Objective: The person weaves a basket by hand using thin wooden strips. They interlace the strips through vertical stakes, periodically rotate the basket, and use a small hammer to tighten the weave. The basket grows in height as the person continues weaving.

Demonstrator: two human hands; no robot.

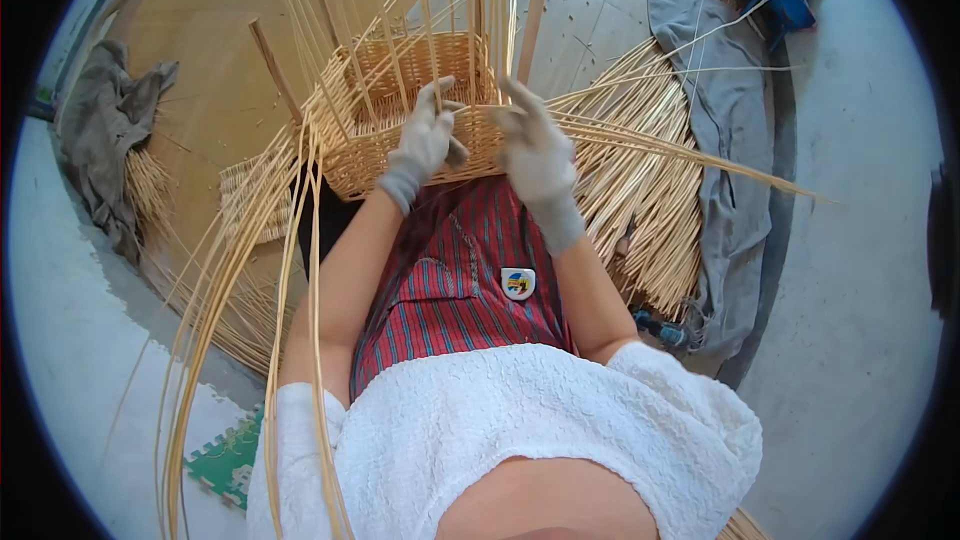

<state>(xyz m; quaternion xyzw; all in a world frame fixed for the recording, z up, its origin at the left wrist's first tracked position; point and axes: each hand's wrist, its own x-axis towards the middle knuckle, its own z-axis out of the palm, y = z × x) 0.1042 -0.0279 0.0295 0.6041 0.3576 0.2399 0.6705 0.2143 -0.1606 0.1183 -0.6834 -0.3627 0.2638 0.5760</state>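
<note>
A partly woven wicker basket sits at my lap, with tall thin stakes rising from its walls. My left hand, in a pale grey glove, is closed at the near wall's upper edge, its fingers around an upright wicker rod. Gloved too, my right hand is at the same wall's right end, beside several long wicker rods that stretch out to the right. Motion smears its fingers, so their grip is unclear. More long rods hang from the basket's left corner past my left arm.
A large bundle of cut wicker lies at right on a grey cloth. Wooden posts stand around the basket. Another grey cloth lies at far left, a green mat at lower left, and a blue object at upper right.
</note>
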